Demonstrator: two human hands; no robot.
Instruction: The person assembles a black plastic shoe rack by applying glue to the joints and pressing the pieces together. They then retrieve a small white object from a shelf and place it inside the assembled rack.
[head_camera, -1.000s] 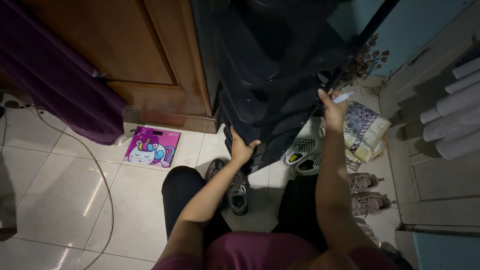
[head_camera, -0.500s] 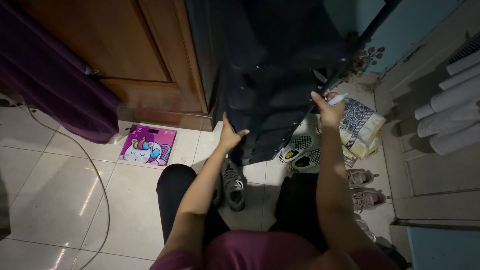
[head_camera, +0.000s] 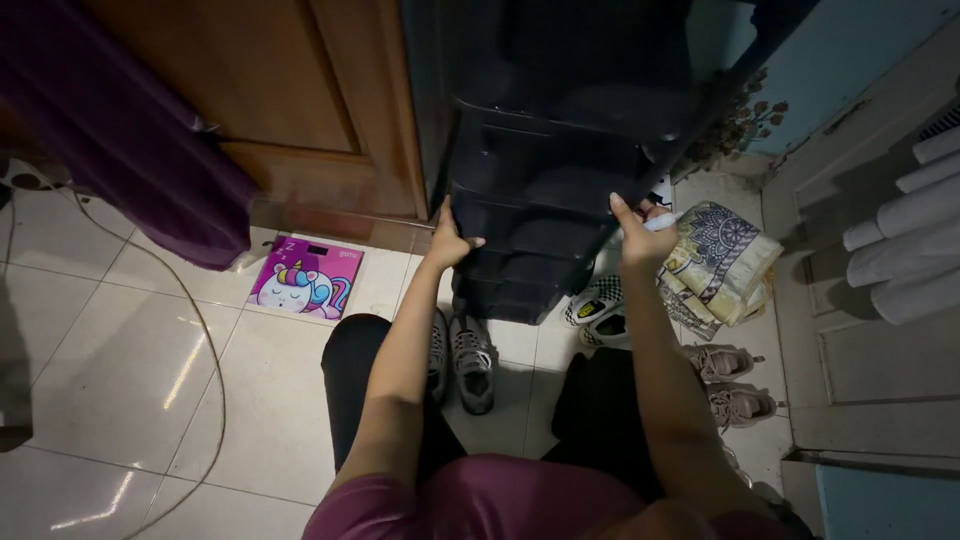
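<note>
Large black ribbed hard-plastic case (head_camera: 545, 170) upright on tile floor (head_camera: 130, 360), against wooden cabinet (head_camera: 290, 110). Left hand (head_camera: 447, 243) clasps left edge; right hand (head_camera: 638, 235) clasps right edge, white pen (head_camera: 662, 221) pinched alongside. Judged rigid, bulky, heavy-ish; smooth shell, best held by side ribs.

- We see a black ribbed plastic panel (head_camera: 545, 190), glossy and plain.
- Our floor scale (head_camera: 305, 278) is magenta-purple with a white, rainbow-maned unicorn.
- The slip-on shoes (head_camera: 600, 305) are black-and-white checkered.
- The folded cloth (head_camera: 725, 255) is cream with dark mandala print.
- The curtain (head_camera: 120, 130) is deep purple.
- The sneakers (head_camera: 735, 385) are dusty pink; the tiles (head_camera: 130, 380) off-white.
</note>
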